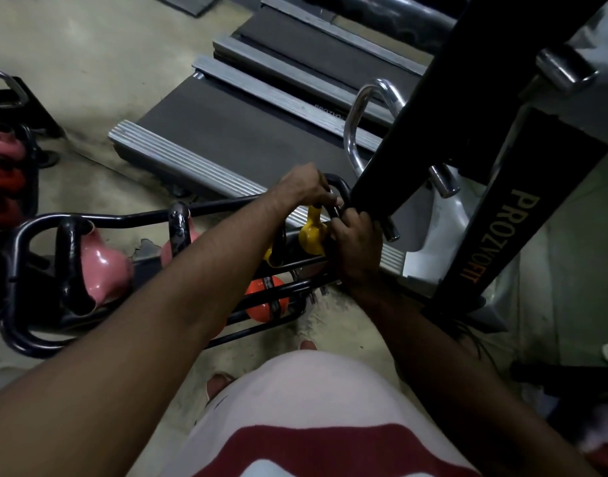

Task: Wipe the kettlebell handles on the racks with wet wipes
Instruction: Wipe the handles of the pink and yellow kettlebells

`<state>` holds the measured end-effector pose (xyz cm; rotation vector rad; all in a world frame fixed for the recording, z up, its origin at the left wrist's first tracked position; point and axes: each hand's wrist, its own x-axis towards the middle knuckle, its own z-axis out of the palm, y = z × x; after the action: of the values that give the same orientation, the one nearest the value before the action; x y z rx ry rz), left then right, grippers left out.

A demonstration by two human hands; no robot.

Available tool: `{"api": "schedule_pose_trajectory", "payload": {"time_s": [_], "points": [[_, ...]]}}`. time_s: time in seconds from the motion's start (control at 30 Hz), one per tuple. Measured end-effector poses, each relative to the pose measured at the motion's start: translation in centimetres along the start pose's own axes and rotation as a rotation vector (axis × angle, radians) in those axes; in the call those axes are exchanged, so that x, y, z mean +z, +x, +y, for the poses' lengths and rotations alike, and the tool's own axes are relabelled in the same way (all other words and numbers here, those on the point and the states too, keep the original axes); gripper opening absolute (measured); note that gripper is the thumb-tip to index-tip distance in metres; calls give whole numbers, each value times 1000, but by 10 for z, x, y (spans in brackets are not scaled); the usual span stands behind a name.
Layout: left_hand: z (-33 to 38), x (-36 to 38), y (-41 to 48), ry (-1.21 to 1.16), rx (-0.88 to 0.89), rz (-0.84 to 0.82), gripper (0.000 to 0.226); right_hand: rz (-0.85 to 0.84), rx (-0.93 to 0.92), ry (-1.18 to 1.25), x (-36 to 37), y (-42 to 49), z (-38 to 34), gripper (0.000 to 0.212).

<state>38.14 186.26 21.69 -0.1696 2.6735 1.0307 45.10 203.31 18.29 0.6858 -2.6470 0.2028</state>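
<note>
My left hand (pixel 306 189) curls over the top of the black handle (pixel 340 191) of the yellow kettlebell (pixel 311 235), which sits at the right end of the black rack (pixel 89 216). My right hand (pixel 355 242) wraps its fingers round the same handle lower down, just beside the left. I cannot tell whether a wipe is under either palm. Pink kettlebells (pixel 102 266) sit further left on the rack, an orange kettlebell (pixel 261 301) below. A treadmill (pixel 226 132) lies behind the rack.
</note>
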Motion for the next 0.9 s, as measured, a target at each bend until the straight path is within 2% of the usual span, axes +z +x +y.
{"api": "schedule_pose_trajectory", "payload": {"time_s": [0.1, 0.23, 0.3, 0.4, 0.53, 0.67, 0.77, 0.9], "points": [[-4, 0, -1, -51, -10, -8, 38, -79, 139, 230, -8, -29, 6, 13], [-10, -4, -4, -94, -1, -24, 39, -42, 431, 506, -11, -32, 0, 14], [-14, -7, -7, -101, 5, -31, 37, -185, 636, 714, -4, -19, 1, 14], [-17, -10, -9, -121, 23, -64, 36, -493, 901, 1196, 5, 17, 8, 20], [-15, -11, -12, -91, 46, -61, 35, -755, 1076, 1382, 3, 58, 13, 21], [-17, -15, -12, -95, 35, -73, 37, -824, 1099, 1348, -3, 59, 13, 25], [-19, -16, -12, -86, 22, -69, 40, -833, 956, 1309, -15, 42, 11, 13], [-22, -15, -12, -128, 5, -57, 40, -512, 731, 1142, -27, 3, 0, 12]]}}
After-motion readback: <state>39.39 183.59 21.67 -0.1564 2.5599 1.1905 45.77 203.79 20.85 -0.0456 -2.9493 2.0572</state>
